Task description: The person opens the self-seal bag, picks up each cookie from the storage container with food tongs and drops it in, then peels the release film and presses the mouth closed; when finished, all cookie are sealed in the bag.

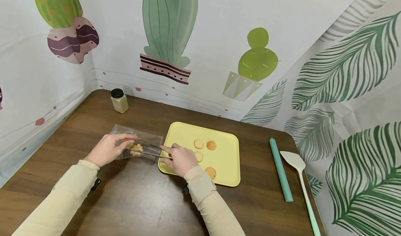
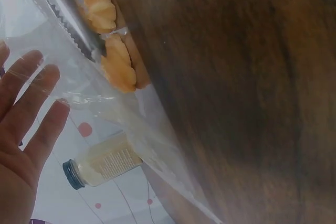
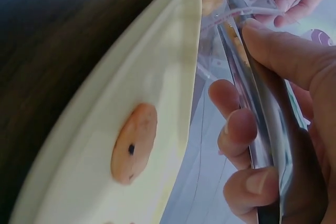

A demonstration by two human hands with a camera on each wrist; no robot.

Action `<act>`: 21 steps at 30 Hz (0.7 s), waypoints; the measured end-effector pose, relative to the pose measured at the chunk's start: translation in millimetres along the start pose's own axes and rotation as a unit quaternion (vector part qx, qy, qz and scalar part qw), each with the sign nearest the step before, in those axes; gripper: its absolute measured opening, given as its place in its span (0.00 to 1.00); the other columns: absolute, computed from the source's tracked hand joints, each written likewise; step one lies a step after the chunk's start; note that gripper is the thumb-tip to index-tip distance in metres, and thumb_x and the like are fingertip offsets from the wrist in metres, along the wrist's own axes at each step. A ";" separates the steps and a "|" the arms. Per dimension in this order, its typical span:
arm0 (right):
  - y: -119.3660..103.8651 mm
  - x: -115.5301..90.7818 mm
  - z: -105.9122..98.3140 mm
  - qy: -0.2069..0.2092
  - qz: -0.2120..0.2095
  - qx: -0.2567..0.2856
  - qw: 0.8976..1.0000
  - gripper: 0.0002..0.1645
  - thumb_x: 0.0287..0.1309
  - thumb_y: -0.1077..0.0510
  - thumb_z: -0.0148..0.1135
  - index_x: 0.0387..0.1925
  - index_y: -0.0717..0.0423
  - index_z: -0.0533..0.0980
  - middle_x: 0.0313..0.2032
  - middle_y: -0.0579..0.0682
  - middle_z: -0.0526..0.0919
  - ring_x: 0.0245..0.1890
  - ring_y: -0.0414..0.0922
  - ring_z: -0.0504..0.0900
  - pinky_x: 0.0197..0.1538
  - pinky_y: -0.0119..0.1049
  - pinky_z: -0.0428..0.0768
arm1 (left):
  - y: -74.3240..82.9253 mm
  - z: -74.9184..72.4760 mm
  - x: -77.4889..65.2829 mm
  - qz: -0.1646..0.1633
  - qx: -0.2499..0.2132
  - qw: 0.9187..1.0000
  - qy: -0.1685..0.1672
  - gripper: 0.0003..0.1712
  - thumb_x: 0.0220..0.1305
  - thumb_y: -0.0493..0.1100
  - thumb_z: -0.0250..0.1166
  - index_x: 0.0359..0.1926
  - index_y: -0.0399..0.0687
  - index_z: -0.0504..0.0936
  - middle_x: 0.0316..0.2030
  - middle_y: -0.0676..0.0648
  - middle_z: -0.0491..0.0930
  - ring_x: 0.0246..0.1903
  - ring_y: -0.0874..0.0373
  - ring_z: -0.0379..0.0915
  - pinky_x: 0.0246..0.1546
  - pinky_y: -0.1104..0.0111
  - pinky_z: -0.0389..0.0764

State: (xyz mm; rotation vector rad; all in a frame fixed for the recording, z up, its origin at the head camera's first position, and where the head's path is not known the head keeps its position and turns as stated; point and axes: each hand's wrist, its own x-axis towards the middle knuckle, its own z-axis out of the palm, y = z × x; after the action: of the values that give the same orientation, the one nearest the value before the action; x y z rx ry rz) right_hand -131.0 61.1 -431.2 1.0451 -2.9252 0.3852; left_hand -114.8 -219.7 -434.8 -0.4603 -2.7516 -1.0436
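My left hand (image 1: pixel 108 149) pinches the rim of a clear plastic bag (image 1: pixel 151 138) lying left of the yellow tray. Inside the bag, several golden piped cookies (image 2: pixel 119 64) lie together. My right hand (image 1: pixel 182 159) grips a pair of metal tongs (image 1: pixel 153 155) over the tray's left edge. The tongs reach through the bag's mouth, and their toothed tip is right at a cookie in the left wrist view. On the yellow tray (image 1: pixel 230 159) sit several round cookies (image 1: pixel 198 144), one a swirl; the right wrist view shows one with dark specks.
A jar (image 1: pixel 120 103) with a black lid stands at the back left of the wooden table (image 1: pixel 138 201). A green rolling pin (image 1: pixel 281 170) and a white-headed spatula (image 1: pixel 294 160) lie on the right. A printed cloth wall (image 1: pixel 213 55) borders the table's back.
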 end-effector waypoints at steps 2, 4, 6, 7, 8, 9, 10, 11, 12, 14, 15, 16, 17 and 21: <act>2.0 -3.2 -1.8 0.002 0.001 -0.002 1.000 0.29 0.60 0.38 0.63 0.62 0.40 0.76 0.29 0.41 0.76 0.19 0.36 0.73 0.20 0.30 0.69 | -0.3 0.4 0.1 -0.002 -0.004 1.000 -0.001 0.13 0.67 0.38 0.63 0.52 0.48 0.84 0.50 0.42 0.82 0.31 0.58 0.76 0.26 0.69 0.72; 3.8 -7.3 -4.6 0.006 0.004 -0.004 1.000 0.29 0.60 0.38 0.64 0.61 0.39 0.76 0.29 0.41 0.76 0.20 0.35 0.73 0.20 0.29 0.69 | -0.5 0.7 0.4 -0.004 -0.011 1.000 -0.001 0.13 0.67 0.38 0.63 0.52 0.47 0.84 0.51 0.41 0.82 0.29 0.56 0.76 0.25 0.69 0.72; 5.8 -12.3 -8.1 0.008 0.006 0.000 1.000 0.28 0.59 0.39 0.64 0.60 0.39 0.77 0.28 0.41 0.76 0.19 0.34 0.71 0.19 0.29 0.68 | -0.7 1.2 0.9 -0.006 -0.018 1.000 -0.002 0.13 0.67 0.38 0.63 0.52 0.46 0.84 0.51 0.40 0.82 0.27 0.55 0.75 0.22 0.70 0.72; 6.8 -14.8 -9.9 0.008 0.007 0.002 1.000 0.28 0.59 0.39 0.65 0.60 0.39 0.77 0.28 0.40 0.76 0.19 0.34 0.70 0.19 0.29 0.68 | -0.8 1.2 1.2 -0.007 -0.020 1.000 -0.002 0.13 0.68 0.38 0.63 0.52 0.45 0.84 0.51 0.40 0.82 0.27 0.55 0.75 0.21 0.70 0.71; 7.9 -17.6 -11.9 0.008 0.007 0.005 1.000 0.28 0.59 0.39 0.65 0.60 0.39 0.77 0.28 0.40 0.75 0.19 0.33 0.69 0.19 0.28 0.67 | -0.9 1.2 1.4 -0.008 -0.021 1.000 -0.002 0.13 0.67 0.38 0.63 0.51 0.45 0.84 0.51 0.40 0.82 0.26 0.55 0.74 0.20 0.70 0.71; 9.1 -20.5 -13.9 0.008 0.007 0.009 1.000 0.28 0.59 0.40 0.65 0.60 0.39 0.77 0.28 0.40 0.75 0.18 0.33 0.69 0.19 0.28 0.67 | -0.9 1.3 1.6 -0.007 -0.020 1.000 -0.001 0.13 0.67 0.38 0.63 0.51 0.45 0.84 0.51 0.40 0.82 0.27 0.55 0.74 0.20 0.70 0.71; 10.3 -23.7 -16.2 0.008 0.007 0.014 1.000 0.28 0.59 0.40 0.65 0.60 0.39 0.77 0.28 0.40 0.76 0.18 0.33 0.68 0.19 0.28 0.67 | -0.8 1.3 1.7 -0.007 -0.018 1.000 0.000 0.13 0.67 0.38 0.63 0.51 0.45 0.84 0.51 0.40 0.82 0.27 0.56 0.74 0.20 0.70 0.70; 11.4 -26.6 -18.4 0.008 0.006 0.016 1.000 0.27 0.59 0.40 0.65 0.60 0.40 0.77 0.28 0.40 0.76 0.19 0.33 0.68 0.19 0.28 0.67 | -0.9 1.4 1.8 -0.006 -0.015 1.000 0.002 0.13 0.67 0.38 0.63 0.51 0.46 0.85 0.51 0.40 0.82 0.27 0.57 0.74 0.20 0.70 0.70; 12.6 -29.9 -20.6 0.008 0.005 0.017 1.000 0.27 0.60 0.41 0.65 0.60 0.40 0.77 0.29 0.41 0.76 0.19 0.33 0.69 0.20 0.29 0.68 | -0.8 1.4 1.9 -0.004 -0.013 1.000 0.003 0.13 0.67 0.38 0.63 0.51 0.46 0.85 0.50 0.41 0.82 0.27 0.57 0.74 0.20 0.70 0.70; 15.5 -37.0 -24.6 0.007 0.004 0.019 1.000 0.27 0.60 0.41 0.65 0.60 0.41 0.77 0.30 0.42 0.78 0.20 0.34 0.71 0.21 0.30 0.70 | -0.7 1.5 2.1 -0.001 -0.007 1.000 0.007 0.12 0.66 0.38 0.64 0.50 0.47 0.85 0.50 0.41 0.82 0.28 0.58 0.73 0.21 0.71 0.71; 16.8 -40.8 -26.9 0.008 0.003 0.017 1.000 0.27 0.61 0.41 0.64 0.60 0.41 0.77 0.31 0.43 0.79 0.21 0.35 0.72 0.22 0.31 0.71 | -0.7 1.7 2.3 0.001 -0.004 1.000 0.009 0.12 0.66 0.38 0.64 0.50 0.47 0.85 0.50 0.41 0.83 0.28 0.59 0.73 0.22 0.71 0.71; 18.1 -44.9 -29.3 0.009 0.002 0.014 1.000 0.27 0.61 0.41 0.64 0.60 0.41 0.77 0.31 0.43 0.79 0.22 0.36 0.73 0.22 0.32 0.72 | -0.6 1.8 2.5 0.002 -0.004 1.000 0.009 0.12 0.66 0.38 0.64 0.50 0.47 0.85 0.50 0.41 0.83 0.28 0.59 0.73 0.22 0.71 0.71; 19.5 -48.9 -31.7 0.013 0.001 0.011 1.000 0.27 0.61 0.41 0.63 0.60 0.41 0.77 0.32 0.44 0.79 0.23 0.37 0.74 0.23 0.33 0.73 | -0.8 2.1 2.7 0.003 -0.004 1.000 0.010 0.12 0.66 0.38 0.64 0.50 0.46 0.85 0.49 0.41 0.83 0.27 0.60 0.73 0.23 0.71 0.71; 25.5 -65.7 -41.8 0.037 0.001 0.001 0.999 0.26 0.61 0.40 0.63 0.59 0.41 0.78 0.33 0.44 0.80 0.23 0.38 0.76 0.23 0.35 0.74 | -1.0 3.3 3.8 0.005 -0.006 1.000 0.009 0.12 0.66 0.37 0.65 0.49 0.46 0.85 0.49 0.41 0.83 0.26 0.60 0.73 0.24 0.71 0.72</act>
State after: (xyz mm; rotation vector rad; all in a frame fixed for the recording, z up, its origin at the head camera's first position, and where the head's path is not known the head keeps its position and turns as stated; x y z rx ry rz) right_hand -98.9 130.8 -402.5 1.0056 -2.8620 0.4163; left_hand -118.9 -217.3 -436.8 -0.4636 -2.7261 -1.0568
